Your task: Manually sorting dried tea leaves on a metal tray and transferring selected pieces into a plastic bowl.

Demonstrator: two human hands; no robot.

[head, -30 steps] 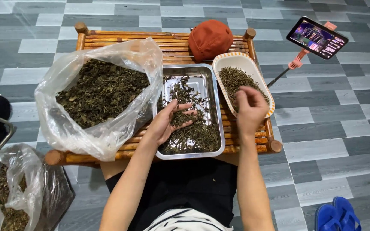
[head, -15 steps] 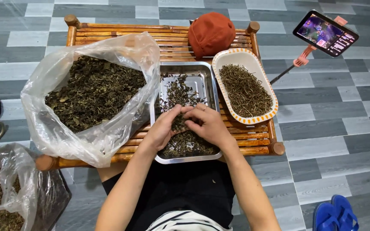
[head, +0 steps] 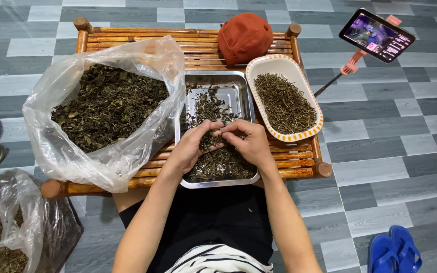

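Sorting dried herbs is the step in hand, judged from the head view, the only one. Both hands meet over the steel tray [head: 217,130] at the middle of the bamboo surface [head: 188,43]. The left hand [head: 194,146] and right hand [head: 251,141] each pinch a small tuft of the herbs [head: 218,162], fingertips touching, as if pulling stems from leaf.

At two o'clock from the hands, just beside the tray, lies an oval dish [head: 285,101] of bare stems. At nine o'clock an open plastic bag [head: 102,108] holds loose leaf. A red cap [head: 245,36] sits at twelve, a phone [head: 377,35] on a stand at one, off the surface.

Next calls for a fine pinch to part one stem cleanly, then a short reach toward the dish without spilling.
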